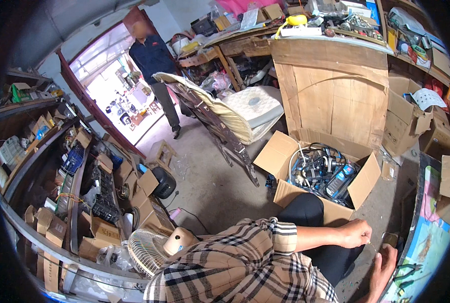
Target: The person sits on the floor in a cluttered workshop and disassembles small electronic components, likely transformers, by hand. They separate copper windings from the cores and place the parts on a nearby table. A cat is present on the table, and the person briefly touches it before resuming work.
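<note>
Cardboard box (284,194) on the concrete floor (209,182), flaps open, just beyond the person's knee (305,209). Inside: a tangle of black and white cables (311,169) plus a dark blue-labelled rectangular unit (340,181); individual parts are hard to tell apart. More open cardboard boxes (404,118) sit by the plywood panel (331,96) at right, contents not visible. Small cartons (101,230) line the shelves (78,182) at left.

Left hand (355,232): fingers curled together, tips pinched on a thin wire (372,246) that runs down-right from the fingertips. Wire is very fine and barely resolved; its ends cannot be made out. Right hand (384,265): low at the frame edge, partly cut off, fingers look loosely bent near the wire's lower stretch; contact or grip cannot be told. Both hands are close to the edge of the work table (427,242) at right, which has a colourful printed covering, strongly bent by the lens.

Plaid sleeve (245,257) fills the lower centre and hides part of the white fan (149,250) behind it. Another person (154,65) stands in the doorway, well apart. Folded lounge chair (235,113) stands between that person and the box.
</note>
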The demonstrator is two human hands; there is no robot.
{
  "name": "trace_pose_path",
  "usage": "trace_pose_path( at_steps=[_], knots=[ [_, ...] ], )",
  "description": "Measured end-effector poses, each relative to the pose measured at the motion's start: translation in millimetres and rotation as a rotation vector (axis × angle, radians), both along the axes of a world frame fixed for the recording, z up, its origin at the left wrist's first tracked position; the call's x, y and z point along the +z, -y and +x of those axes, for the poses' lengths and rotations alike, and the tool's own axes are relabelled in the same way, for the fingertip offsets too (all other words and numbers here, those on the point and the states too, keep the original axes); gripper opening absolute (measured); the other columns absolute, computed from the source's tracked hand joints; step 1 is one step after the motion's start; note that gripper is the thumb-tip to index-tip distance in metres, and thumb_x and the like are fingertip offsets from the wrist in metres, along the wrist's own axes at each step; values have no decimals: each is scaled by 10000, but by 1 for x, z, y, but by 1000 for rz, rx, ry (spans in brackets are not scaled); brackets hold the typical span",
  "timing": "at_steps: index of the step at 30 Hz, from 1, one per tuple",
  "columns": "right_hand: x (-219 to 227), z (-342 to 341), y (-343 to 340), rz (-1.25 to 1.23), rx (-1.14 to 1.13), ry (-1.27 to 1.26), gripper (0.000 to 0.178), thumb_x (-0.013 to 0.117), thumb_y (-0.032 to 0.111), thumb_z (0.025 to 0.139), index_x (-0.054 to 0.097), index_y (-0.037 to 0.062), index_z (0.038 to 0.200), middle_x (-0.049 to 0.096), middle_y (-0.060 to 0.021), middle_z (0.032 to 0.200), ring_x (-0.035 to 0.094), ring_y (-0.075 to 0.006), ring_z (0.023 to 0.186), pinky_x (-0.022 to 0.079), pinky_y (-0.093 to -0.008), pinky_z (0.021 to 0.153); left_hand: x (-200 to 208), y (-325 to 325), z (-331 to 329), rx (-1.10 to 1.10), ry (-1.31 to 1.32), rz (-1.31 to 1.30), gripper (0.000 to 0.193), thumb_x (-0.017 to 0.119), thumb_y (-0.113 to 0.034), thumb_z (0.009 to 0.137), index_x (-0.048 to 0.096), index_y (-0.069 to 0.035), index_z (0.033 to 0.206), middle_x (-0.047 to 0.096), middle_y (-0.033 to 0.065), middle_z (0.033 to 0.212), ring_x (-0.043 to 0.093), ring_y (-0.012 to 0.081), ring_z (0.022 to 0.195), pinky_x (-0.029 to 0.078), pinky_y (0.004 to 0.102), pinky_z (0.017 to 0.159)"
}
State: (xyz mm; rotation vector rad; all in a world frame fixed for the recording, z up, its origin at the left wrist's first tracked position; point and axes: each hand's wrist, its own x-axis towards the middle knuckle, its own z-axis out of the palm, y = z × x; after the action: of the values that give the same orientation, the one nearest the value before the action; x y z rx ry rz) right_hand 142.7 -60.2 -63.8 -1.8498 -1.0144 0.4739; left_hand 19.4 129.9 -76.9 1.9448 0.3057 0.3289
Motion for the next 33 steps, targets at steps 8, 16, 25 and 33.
trace_pose_path(
  at_steps=[8,16,25,33],
  knots=[
    [15,-13,-28,-42,-21,24,212,498,105,935,542,-41,787,502,-101,644,485,-166,583,394,-322,545,15,1,21,-25,190,168,178,616,-140,792,587,5,693,604,188,644,620,312,616,479,411,599],
    [37,12,-36,56,-13,-3,226,497,175,951,593,-14,873,566,-122,629,578,-213,583,444,-350,563,33,-14,36,-56,52,-317,279,422,-254,1015,593,-40,966,578,25,700,458,51,513,371,180,470],
    [26,12,-20,76,-78,-142,213,521,169,934,598,-24,886,571,-142,626,586,-241,578,462,-353,571,37,2,45,-105,-98,-110,229,487,-193,995,546,-31,845,556,4,703,435,42,560,367,200,517],
    [18,17,-18,97,-59,-185,230,516,187,939,579,-15,848,570,-121,620,580,-221,582,453,-347,575,38,11,50,-182,88,303,204,465,-163,997,539,-33,859,533,-7,690,430,43,578,370,209,530]
  ],
)
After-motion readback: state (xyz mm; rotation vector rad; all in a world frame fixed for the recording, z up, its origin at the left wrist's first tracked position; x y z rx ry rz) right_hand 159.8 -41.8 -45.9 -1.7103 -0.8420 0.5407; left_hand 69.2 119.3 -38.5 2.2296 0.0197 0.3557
